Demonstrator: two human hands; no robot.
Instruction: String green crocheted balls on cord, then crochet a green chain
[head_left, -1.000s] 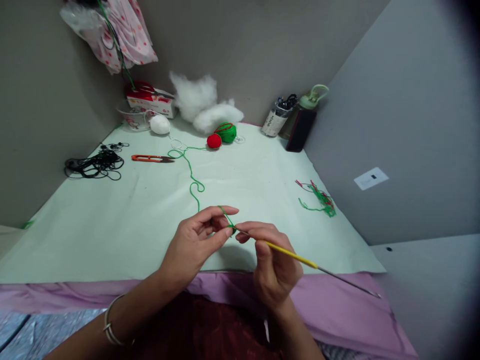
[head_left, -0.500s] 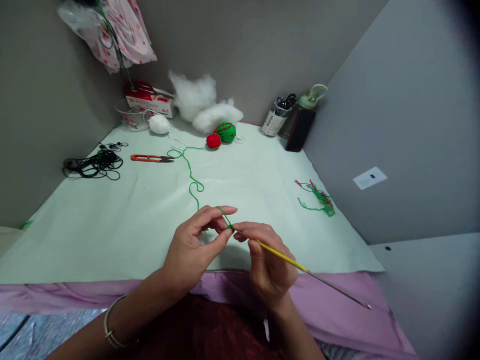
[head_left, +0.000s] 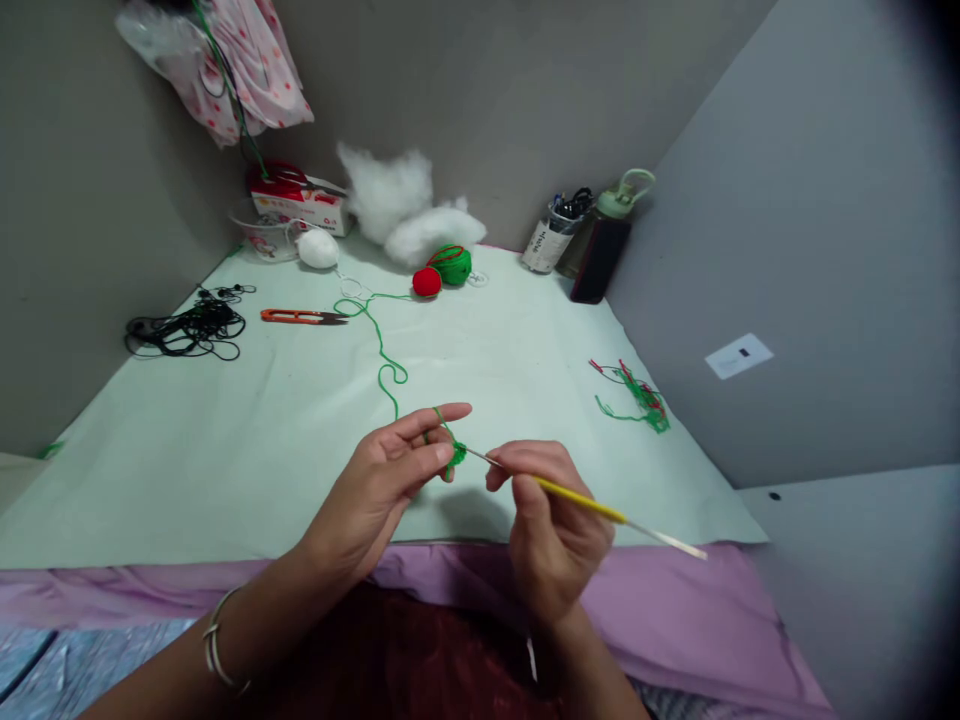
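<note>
Between the thumb and fingers of my left hand (head_left: 397, 465) is a small green crochet piece (head_left: 458, 455). Green yarn (head_left: 391, 375) loops over my raised left index finger and trails across the table to the green yarn ball (head_left: 453, 265). My right hand (head_left: 559, 520) grips a crochet hook (head_left: 581, 498) by its yellow handle, pen-like. Its thin metal tip meets the crochet piece; whether it passes through a stitch I cannot tell. The hook's other metal end points down to the right.
Orange thread snips (head_left: 300, 317) and tangled black cord (head_left: 191, 328) lie left. A red yarn ball (head_left: 427, 282), white yarn ball (head_left: 319, 248) and white stuffing (head_left: 390, 195) sit at the back. Yarn scraps (head_left: 641, 398) lie right; a bottle (head_left: 616, 200) and phone (head_left: 600, 260) stand behind.
My right hand has drawn slightly right, away from my left, showing more of the hook's metal tip. My left fingers have shifted, and more of the green crochet piece is visible.
</note>
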